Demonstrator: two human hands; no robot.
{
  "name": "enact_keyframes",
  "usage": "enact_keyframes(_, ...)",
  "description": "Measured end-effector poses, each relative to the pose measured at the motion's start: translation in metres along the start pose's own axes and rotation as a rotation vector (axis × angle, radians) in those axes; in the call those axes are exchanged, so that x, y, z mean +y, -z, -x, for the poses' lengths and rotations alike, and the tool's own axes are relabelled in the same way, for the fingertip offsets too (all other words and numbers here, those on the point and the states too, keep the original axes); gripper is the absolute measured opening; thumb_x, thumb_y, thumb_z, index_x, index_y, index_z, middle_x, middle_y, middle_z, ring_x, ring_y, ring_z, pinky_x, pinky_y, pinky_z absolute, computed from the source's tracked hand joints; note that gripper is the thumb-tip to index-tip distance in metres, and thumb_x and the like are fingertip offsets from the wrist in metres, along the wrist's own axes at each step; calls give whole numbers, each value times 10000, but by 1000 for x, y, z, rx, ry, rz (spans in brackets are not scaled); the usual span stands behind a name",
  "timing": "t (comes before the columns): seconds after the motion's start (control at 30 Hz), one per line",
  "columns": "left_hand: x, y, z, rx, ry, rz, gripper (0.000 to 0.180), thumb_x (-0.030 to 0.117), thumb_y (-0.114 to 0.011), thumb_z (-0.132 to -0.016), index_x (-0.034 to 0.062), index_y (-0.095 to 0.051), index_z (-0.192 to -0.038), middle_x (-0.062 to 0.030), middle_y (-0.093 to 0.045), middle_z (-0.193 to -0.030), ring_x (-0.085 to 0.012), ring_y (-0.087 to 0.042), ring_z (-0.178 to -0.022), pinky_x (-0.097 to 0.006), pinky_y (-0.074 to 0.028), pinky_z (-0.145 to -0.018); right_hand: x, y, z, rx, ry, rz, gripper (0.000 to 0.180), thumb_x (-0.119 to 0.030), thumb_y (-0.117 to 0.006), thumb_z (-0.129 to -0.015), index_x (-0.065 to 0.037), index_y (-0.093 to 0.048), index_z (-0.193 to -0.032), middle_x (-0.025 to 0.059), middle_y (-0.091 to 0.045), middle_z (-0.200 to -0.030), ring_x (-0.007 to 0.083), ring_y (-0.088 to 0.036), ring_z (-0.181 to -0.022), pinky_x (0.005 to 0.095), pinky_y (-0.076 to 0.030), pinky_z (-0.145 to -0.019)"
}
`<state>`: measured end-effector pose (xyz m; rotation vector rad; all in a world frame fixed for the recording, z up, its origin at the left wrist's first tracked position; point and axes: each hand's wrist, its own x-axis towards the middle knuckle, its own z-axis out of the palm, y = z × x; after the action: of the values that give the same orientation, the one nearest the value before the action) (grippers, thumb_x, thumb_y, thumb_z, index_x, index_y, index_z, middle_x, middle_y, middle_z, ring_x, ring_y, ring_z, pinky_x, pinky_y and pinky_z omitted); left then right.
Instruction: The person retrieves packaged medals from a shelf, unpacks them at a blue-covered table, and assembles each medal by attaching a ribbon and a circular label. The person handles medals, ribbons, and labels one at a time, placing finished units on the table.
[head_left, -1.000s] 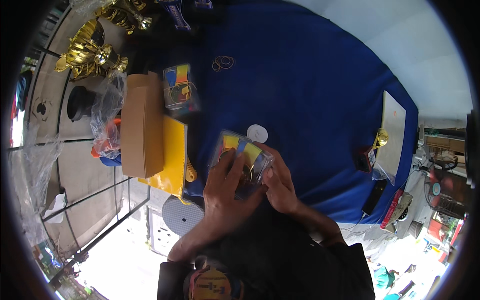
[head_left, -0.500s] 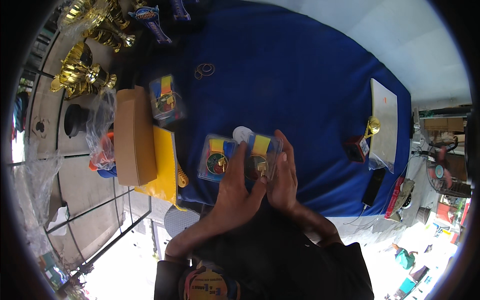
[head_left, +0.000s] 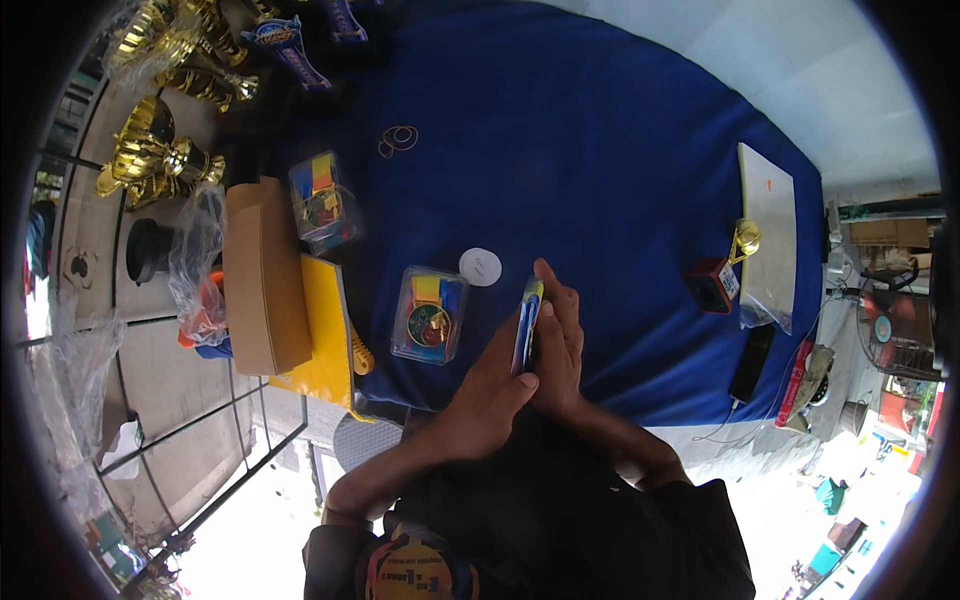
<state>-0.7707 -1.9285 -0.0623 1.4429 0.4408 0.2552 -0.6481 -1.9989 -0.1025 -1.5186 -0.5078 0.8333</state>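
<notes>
A clear plastic medal case (head_left: 527, 325) stands on its edge between my two hands, its narrow side toward me and a yellow and blue ribbon showing inside. My left hand (head_left: 490, 385) presses one face of it, thumb along the lower end. Against the other face lies my right hand (head_left: 558, 345), fingers closed along it. A second medal case (head_left: 428, 315), holding a gold medal on a coloured ribbon, lies flat just left of my hands. Above it rests a white paper disc (head_left: 481, 267) with handwriting.
Another stack of medal cases (head_left: 324, 203) lies beside a long brown cardboard box (head_left: 262, 280) and a yellow envelope (head_left: 325, 340). Rubber bands (head_left: 398, 141) lie farther back. Gold trophies (head_left: 150, 150) crowd the far left. At right are a small trophy (head_left: 715, 280), a white board (head_left: 767, 220) and a phone (head_left: 750, 368).
The held medal case has turned from lying face up to standing on edge between my palms. The white disc, partly covered before, is now fully visible.
</notes>
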Motion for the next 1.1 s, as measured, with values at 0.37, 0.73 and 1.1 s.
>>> enact_keyframes(0.37,5,-3,-1,256,15,-525,512,227,-571,-1011,-30,-489,-1447,-232,-539,-1190,-391,-628,-1053,-478,-542,-868,3,4,6,-220,-336,-704,639,-471,-412,-1088,-49,-375,-1566,112,-585,-1312,202,-594,-1166,338,-486,-977)
enact_keyframes(0.73,26,93,-59,700,-109,-736,322,118,-614,-969,-48,-627,-1245,-217,-704,-975,-353,-717,-858,-442,-555,-742,-4,42,-30,-190,-285,-256,312,-245,-606,-1011,-11,-586,-1217,136,-708,-971,284,-723,-809,392,-581,-653)
enact_keyframes(1.1,18,170,-141,883,-202,-1623,373,225,-733,-921,-5,-596,-1181,-193,-613,-1174,-380,-664,-1082,-467,-581,-837,8,59,-29,-192,304,958,378,-148,-776,-822,-11,-667,-1156,164,-640,-1140,330,-646,-982,432,-527,-791)
